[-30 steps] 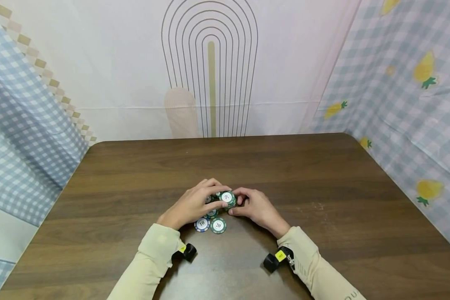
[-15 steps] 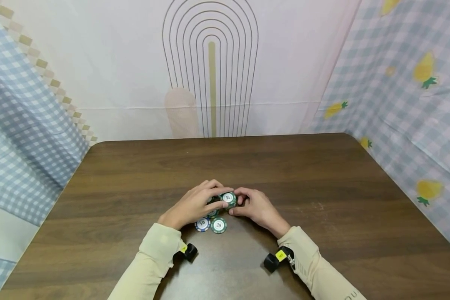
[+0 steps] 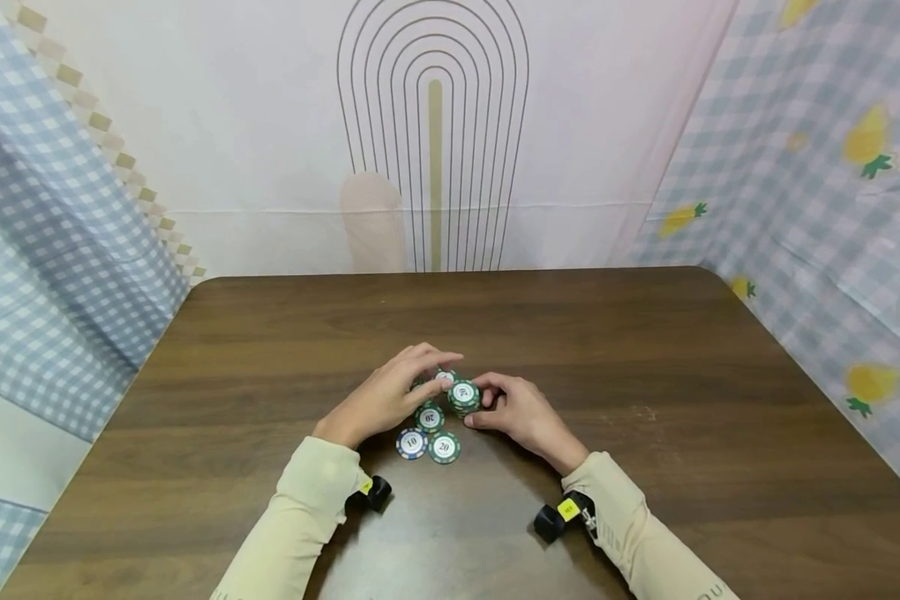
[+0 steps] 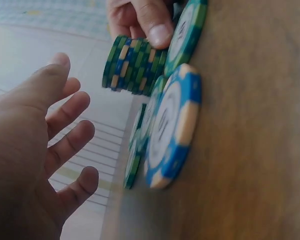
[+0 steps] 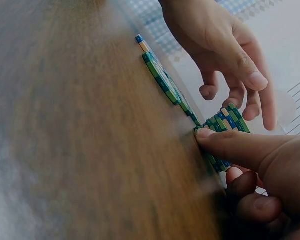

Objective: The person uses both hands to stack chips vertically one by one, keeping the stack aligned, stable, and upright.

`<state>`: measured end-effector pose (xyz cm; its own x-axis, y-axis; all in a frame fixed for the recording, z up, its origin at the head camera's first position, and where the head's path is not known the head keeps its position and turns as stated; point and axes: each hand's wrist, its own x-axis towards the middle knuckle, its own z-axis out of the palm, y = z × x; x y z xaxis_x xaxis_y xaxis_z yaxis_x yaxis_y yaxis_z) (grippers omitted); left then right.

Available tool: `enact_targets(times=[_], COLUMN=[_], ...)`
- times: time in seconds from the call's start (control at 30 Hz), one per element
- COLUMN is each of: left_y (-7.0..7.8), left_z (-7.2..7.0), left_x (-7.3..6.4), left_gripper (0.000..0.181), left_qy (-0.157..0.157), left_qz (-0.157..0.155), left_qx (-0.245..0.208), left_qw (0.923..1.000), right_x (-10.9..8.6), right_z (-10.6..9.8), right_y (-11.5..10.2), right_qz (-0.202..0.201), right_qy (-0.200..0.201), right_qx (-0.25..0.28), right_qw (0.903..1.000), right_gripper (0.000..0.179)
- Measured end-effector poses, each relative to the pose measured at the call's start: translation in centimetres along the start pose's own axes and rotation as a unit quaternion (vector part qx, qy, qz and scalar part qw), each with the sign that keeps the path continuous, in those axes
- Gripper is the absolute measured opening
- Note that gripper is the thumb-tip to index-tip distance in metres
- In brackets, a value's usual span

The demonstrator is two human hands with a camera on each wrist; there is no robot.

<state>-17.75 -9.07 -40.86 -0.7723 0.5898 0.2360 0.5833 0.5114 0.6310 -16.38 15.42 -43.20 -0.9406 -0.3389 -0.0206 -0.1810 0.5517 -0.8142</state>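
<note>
Chip stack (image 3: 464,397) is getting pinched low by right hand (image 3: 521,417) at three o'clock; left hand (image 3: 386,392) is hovering empty at nine; gentle, level squeezing is probably preventing toppling.

Between my left hand (image 3: 386,396) and right hand (image 3: 521,417) is the chip stack (image 3: 464,394), behind two chips (image 3: 444,447) lying side by side on the tabletop (image 3: 615,342).

Left grip (image 3: 382,396) drawn off the chip stack (image 3: 464,395), its thumb and forefinger spread wider, green 20 chip (image 3: 430,417) near it more exposed, chip behind the stack (image 3: 447,376) likewise.
</note>
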Motion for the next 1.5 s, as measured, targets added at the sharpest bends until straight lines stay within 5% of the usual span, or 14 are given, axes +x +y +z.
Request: enact_targets(times=[0.23,0.43,0.77,1.0,1.5], left_y=[-0.7,-1.7,-2.9,-2.8,-2.8], left_z=[-1.2,-2.5,-2.8,-1.8,-1.4], left_x=[-0.2,-1.4,-3.6,-2.4,-2.0], left_gripper=[0.028,0.032,0.040,0.040,0.032], left_qy=[0.023,-0.012,-0.045,-0.045,-0.039], left_qz=[-0.045,-0.090,-0.104,-0.094,-0.133], left_qx=[-0.018,-0.008,0.023,0.001,-0.018], left_qw=[0.9986,0.9958,0.9933,0.9946,0.9901], right_x=[-0.4,-0.4,0.2,-0.6,-0.4], right_z=[-0.3,-0.1,1.5,0.5,0.6], right_y=[0.3,0.1,-0.7,-0.5,-0.1], right_qz=[-0.001,-0.006,-0.012,0.000,-0.011], right_qy=[0.005,0.009,-0.011,0.013,0.014], right_qx=[0.007,0.019,0.027,0.021,0.021], right_qw=[1.0000,0.9998,0.9995,0.9997,0.9996], right_gripper=[0.039,0.040,0.040,0.038,0.040])
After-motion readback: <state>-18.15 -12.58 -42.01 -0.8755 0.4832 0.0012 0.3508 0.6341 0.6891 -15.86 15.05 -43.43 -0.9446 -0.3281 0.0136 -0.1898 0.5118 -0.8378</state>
